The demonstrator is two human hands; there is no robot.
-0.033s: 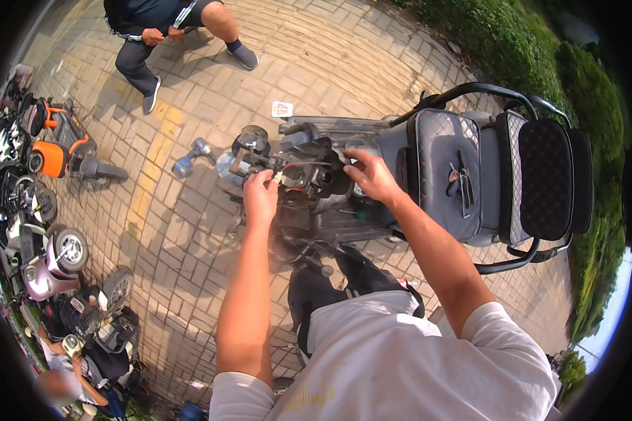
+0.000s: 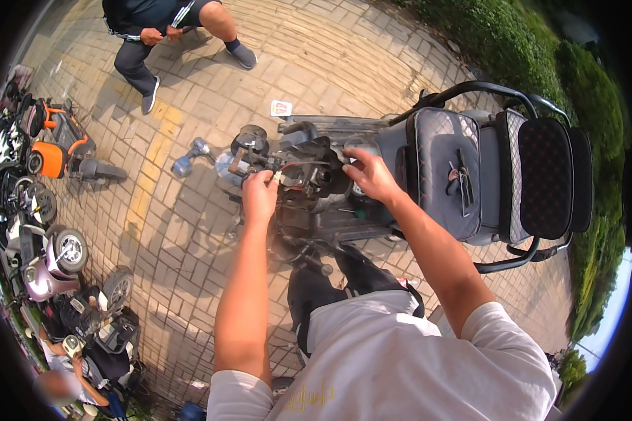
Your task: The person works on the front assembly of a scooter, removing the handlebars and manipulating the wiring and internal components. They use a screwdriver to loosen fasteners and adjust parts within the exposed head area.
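Observation:
My left hand pinches a small whitish wire connector at the exposed front of a grey electric trike. A red wire shows close beside it. To the right, my right hand has its fingers closed on the edge of a dark plastic cover, with the thumb toward its near side. Between the hands lie the bared steering parts, a tangle of dark cables and housings. What sits under my left fingertips is partly hidden.
Left of the trike a blue cordless drill lies on the paving. Pliers-like tools rest on the trike's seat. A person sits at the far left. Parked scooters line the left side; a hedge borders the right.

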